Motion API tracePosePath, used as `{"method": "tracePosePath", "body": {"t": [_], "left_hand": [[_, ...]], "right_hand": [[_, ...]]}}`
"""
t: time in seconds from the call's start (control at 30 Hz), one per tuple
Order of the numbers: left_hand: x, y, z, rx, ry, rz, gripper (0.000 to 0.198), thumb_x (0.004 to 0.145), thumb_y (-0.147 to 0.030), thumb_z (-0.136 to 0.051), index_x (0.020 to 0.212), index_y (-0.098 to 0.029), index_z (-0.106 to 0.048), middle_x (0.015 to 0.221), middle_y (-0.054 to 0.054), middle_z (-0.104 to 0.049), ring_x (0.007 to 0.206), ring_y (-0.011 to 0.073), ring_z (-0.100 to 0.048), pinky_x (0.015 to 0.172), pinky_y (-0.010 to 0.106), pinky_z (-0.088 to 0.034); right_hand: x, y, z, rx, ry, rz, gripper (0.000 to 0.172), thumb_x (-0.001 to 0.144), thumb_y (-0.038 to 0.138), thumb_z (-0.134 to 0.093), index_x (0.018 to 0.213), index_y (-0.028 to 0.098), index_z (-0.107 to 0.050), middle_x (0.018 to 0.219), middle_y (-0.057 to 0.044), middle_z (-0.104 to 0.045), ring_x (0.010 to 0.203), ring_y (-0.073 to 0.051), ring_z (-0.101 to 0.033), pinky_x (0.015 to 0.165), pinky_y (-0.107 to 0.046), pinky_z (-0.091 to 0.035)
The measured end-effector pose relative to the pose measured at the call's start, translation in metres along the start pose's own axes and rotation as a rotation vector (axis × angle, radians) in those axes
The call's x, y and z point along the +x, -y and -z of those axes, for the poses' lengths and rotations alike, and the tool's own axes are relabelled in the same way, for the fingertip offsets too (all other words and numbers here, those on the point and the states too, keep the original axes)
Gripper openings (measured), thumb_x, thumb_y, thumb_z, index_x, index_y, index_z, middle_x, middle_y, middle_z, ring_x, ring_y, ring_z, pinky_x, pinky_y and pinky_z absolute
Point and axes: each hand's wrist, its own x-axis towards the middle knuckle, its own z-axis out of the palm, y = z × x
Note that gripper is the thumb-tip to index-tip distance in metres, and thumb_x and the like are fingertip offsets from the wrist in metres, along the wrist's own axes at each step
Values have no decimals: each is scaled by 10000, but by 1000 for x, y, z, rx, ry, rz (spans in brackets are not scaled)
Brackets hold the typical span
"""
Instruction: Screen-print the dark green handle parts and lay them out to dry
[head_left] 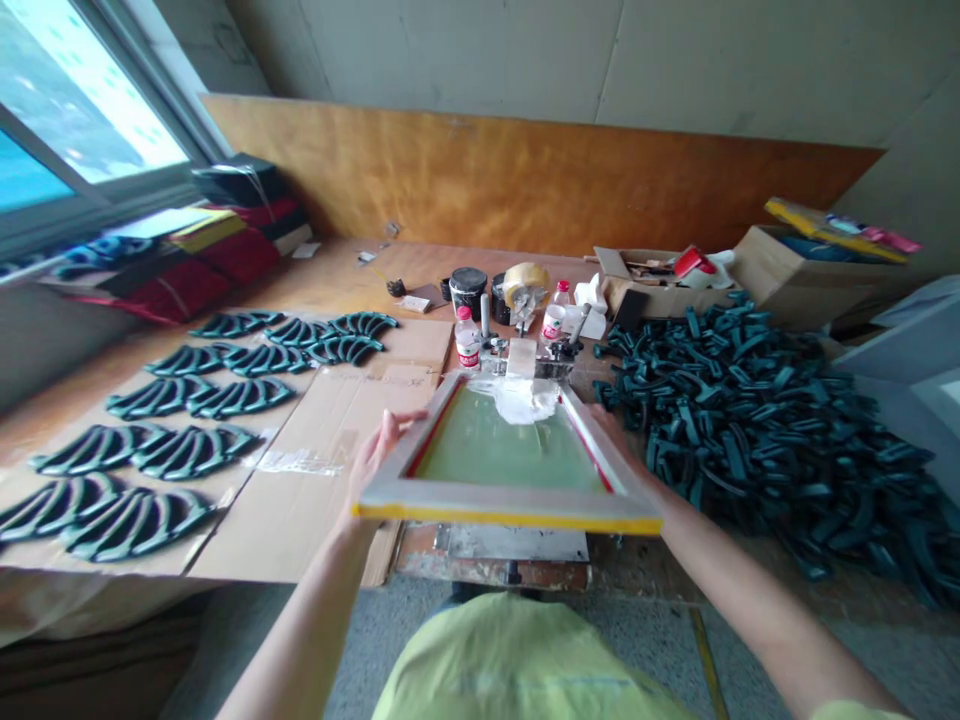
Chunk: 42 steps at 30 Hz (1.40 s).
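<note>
A screen printing frame with grey bars, a yellow front edge and greenish mesh is tilted up over the bench. My left hand grips its left bar, fingers at the outer side. On the opposite bar, my right hand has hold of the frame, its fingers mostly hidden. A white patch covers the mesh's far end, by the metal hinge clamp. Under the front edge, part of a flat metal plate shows.
Dark green curved pieces lie in fanned rows on cardboard at left. A large heap of similar pieces fills the right. Behind the clamp stand bottles, black tubs, a tape roll and open cartons.
</note>
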Motion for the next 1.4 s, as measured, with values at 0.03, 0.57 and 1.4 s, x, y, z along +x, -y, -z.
{"method": "tracePosePath", "body": {"t": [0.03,0.57,1.4], "left_hand": [[-10,14,4,21,32,91,627,800,-693,-543,1117,-167,-672,842,40,-709,682,161,-637,588,247,-489],[-21,126,4,96,68,266,845,756,-621,-637,1436,-154,-455,773,27,-686,660,185,-635,582,270,-493],[-27,72,4,41,40,286,832,689,-589,-728,1385,-191,-506,764,10,-699,644,167,-641,569,246,-483]], "right_hand": [[11,-3,8,-7,-35,-26,293,920,194,-457,957,127,-741,942,-64,-707,881,-164,-632,881,-280,-504],[50,64,-23,-241,374,299,187,823,61,-521,895,168,-656,900,-81,-679,916,-215,-592,748,-280,-439],[102,71,5,-50,271,168,675,795,168,-725,1414,297,-487,1118,-57,-645,941,-196,-634,824,-278,-479]]}}
